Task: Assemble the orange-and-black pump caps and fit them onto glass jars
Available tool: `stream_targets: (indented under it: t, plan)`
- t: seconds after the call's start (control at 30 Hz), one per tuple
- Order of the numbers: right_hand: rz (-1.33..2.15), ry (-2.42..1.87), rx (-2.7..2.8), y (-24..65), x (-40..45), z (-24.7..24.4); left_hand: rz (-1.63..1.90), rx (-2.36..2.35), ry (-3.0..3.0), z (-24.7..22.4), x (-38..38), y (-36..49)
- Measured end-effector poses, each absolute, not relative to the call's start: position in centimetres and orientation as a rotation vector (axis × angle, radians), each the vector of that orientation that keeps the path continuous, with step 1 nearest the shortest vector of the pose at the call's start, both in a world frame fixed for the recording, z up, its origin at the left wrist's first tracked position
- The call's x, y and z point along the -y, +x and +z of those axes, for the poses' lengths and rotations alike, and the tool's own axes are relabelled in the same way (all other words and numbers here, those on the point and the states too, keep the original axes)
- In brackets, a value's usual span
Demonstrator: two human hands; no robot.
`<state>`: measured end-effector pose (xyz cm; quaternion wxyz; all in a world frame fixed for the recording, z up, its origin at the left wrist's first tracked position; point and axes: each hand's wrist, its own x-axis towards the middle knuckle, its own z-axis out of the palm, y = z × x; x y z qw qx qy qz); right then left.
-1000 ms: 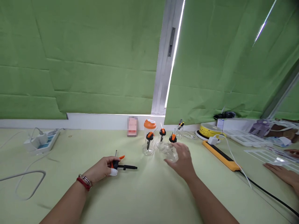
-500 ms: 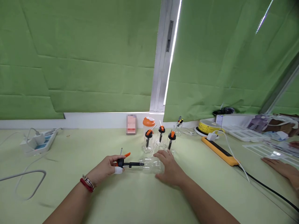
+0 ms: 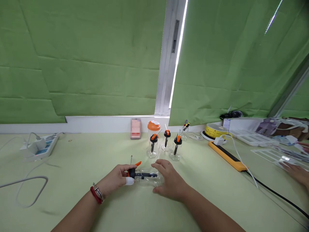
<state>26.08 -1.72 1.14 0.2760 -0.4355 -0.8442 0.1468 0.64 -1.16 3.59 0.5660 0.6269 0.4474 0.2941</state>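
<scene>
My left hand [image 3: 120, 177] is closed around a black dispenser lid [image 3: 131, 173] with an orange lever and a thin metal spout. White tape wraps one finger. From the lid, a black tube [image 3: 148, 175] runs inside a clear bottle [image 3: 145, 183] lying on its side, its neck against or very near the lid. My right hand [image 3: 169, 180] grips the bottle's base end with curved fingers. Behind stand three clear bottles with similar black-and-orange lids: a left one [image 3: 152, 151], a middle one [image 3: 166, 146] and a right one [image 3: 175, 156].
An orange-lidded cup [image 3: 154, 125] and a pink box [image 3: 135, 129] stand by the wall. To the right lies a yellow power strip [image 3: 227, 155] with cables; at far left, a white power strip [image 3: 47, 149]. Another person's hand [image 3: 295, 172] rests at the right edge.
The black tube has gone deeper into the bottle, and the lid now meets or nearly meets its neck. My left hand moved right; my right hand moved left with the bottle.
</scene>
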Motion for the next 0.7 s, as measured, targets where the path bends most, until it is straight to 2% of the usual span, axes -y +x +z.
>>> stream_targets:
  t: [0.7]
  plan:
    - [0.453,-1.103,2.205,26.33,1.69,0.87,0.679,-1.068,1.505,2.88,1.01,1.18]
